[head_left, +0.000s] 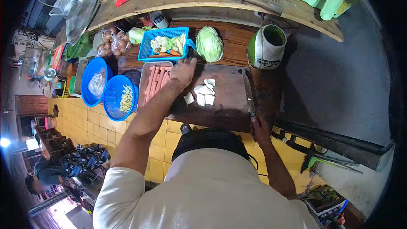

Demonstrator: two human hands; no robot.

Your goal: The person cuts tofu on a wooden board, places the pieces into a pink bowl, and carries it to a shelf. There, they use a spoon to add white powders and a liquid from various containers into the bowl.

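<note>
My left hand (183,72) is over the right edge of a metal tray (144,78), palm down, thumb apart from the fingers, its fingertips close to the blue rectangular basket (145,44). Several long pink sausages (156,80) lie in that tray, partly hidden by my forearm. Wrapped around the handle of a knife (250,95), my right hand (260,130) is at the right side of the dark cutting board (229,87); the blade points away from me. Several white cut pieces (205,92), perhaps tofu, are piled mid-board, with one more piece (189,98) to their left.
Cauliflower (160,44) and carrots fill part of the blue basket. Beyond the board stand a cabbage (209,44) and a white-green container (267,46). Blue round baskets (111,110) sit left, one with bean sprouts. A wooden shelf (203,1) overhangs the back. Another person (51,171) is at far left.
</note>
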